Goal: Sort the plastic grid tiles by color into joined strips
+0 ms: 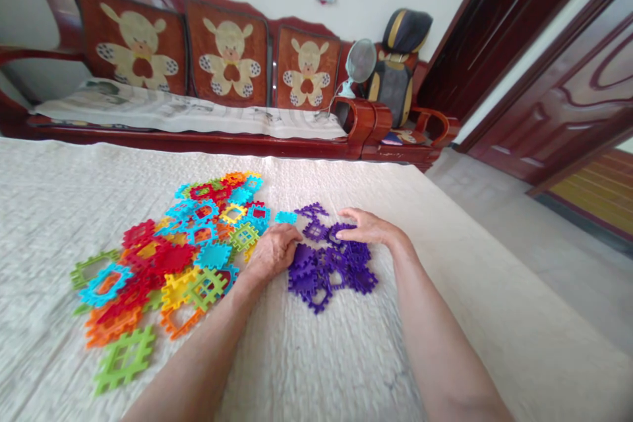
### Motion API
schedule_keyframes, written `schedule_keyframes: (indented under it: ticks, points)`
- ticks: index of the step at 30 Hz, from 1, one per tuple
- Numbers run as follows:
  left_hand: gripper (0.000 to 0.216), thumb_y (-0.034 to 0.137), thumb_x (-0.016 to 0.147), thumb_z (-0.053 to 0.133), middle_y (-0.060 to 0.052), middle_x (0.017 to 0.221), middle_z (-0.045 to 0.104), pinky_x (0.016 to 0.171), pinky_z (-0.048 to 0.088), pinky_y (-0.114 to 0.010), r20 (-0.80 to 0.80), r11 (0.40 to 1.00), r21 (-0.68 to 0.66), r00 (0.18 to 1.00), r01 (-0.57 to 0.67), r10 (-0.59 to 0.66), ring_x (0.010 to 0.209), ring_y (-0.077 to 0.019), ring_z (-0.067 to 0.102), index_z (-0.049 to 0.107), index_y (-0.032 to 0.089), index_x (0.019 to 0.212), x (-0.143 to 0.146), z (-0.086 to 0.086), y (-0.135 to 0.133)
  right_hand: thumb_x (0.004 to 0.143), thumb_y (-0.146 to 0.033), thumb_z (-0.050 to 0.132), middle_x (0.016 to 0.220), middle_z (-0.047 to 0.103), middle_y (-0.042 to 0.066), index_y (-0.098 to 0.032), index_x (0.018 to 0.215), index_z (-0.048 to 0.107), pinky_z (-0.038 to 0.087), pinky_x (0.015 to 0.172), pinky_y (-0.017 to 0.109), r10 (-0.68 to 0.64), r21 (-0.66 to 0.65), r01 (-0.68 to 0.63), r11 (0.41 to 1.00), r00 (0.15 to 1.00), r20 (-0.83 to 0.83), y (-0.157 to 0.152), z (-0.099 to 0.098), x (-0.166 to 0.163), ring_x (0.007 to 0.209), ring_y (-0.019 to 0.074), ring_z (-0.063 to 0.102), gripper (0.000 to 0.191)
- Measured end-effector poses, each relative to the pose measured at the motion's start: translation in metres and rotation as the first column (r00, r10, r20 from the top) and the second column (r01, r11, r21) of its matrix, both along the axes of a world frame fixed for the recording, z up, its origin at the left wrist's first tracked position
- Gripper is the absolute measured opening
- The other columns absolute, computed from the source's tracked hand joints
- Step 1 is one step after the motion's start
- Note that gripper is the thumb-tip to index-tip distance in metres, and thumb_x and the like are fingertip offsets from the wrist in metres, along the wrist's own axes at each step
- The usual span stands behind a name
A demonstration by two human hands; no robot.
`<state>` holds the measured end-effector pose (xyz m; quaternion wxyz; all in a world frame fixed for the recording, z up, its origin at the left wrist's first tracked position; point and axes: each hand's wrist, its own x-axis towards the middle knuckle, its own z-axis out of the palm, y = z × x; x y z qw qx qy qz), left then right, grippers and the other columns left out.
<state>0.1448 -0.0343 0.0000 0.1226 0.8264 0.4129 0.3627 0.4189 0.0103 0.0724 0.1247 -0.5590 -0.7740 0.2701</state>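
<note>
A heap of purple notched plastic building tiles point(336, 270) lies on the pale quilted cover, some with window-like openings. At its left edge, my left hand point(277, 250) is closed with curled fingers, knuckles up. Whatever those fingers hold, if anything, is hidden. Over the heap's upper right part, my right hand point(368, 227) is open, thumb and fingers apart with nothing between them. Just beyond my left hand rests a small light-blue tile point(285, 217). Left of it spreads a larger pile of red, blue, yellow, orange and green tiles point(173, 258).
The quilted cover point(459, 264) stretches to both sides. Beyond its far edge stand a wooden sofa point(237, 143) with bear-patterned cushions, a small fan point(361, 60) and an armchair point(395, 89). A dark red door point(554, 92) is at the right.
</note>
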Motion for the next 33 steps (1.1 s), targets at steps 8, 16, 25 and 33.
schedule_keyframes:
  ticks: [8,16,25,33]
  points:
    - [0.026,0.011,0.082,0.044,-0.004,0.094,0.071,0.090,0.050,-0.033,-0.036,1.000,-0.007,0.999,0.003,-0.004,0.093,-0.0178,0.064,0.067,0.020,0.091,-0.002,0.005,0.000,0.073,-0.031,0.070,0.120,0.064,0.010,-0.019,0.116,0.064,0.044,0.097,0.035,-0.042,0.082,0.036,0.996,0.997,0.068,-0.024,-0.004,-0.009,0.110,0.0247,0.060,0.045]
    - [0.026,0.014,0.085,0.045,-0.005,0.094,0.072,0.088,0.051,-0.032,0.002,1.000,0.031,1.000,0.001,-0.001,0.090,-0.0180,0.065,0.068,0.019,0.096,-0.002,0.005,-0.002,0.080,-0.039,0.062,0.122,0.062,0.012,-0.018,0.118,0.061,0.043,0.101,0.039,-0.170,0.285,0.185,0.941,0.982,-0.077,-0.034,-0.013,-0.013,0.115,0.0256,0.058,0.043]
    - [0.036,0.011,0.082,0.041,-0.008,0.108,0.070,0.096,0.051,-0.035,-0.024,0.996,0.068,0.998,-0.054,0.056,0.103,-0.0194,0.064,0.065,0.017,0.109,-0.004,-0.004,0.003,0.080,-0.043,0.061,0.119,0.065,0.009,-0.021,0.117,0.062,0.045,0.101,0.043,-0.250,0.310,0.366,0.877,0.900,-0.356,-0.078,-0.041,0.021,0.111,0.0242,0.061,0.043]
    - [0.052,0.011,0.082,0.040,-0.010,0.133,0.059,0.106,0.046,-0.037,0.032,0.980,0.111,0.986,-0.166,0.163,0.123,-0.0210,0.055,0.050,0.017,0.133,-0.003,-0.015,0.008,0.080,-0.037,0.056,0.116,0.067,0.010,-0.020,0.112,0.064,0.045,0.101,0.042,-0.281,0.385,0.438,0.812,0.872,-0.400,-0.090,-0.062,0.018,0.110,0.0242,0.061,0.037]
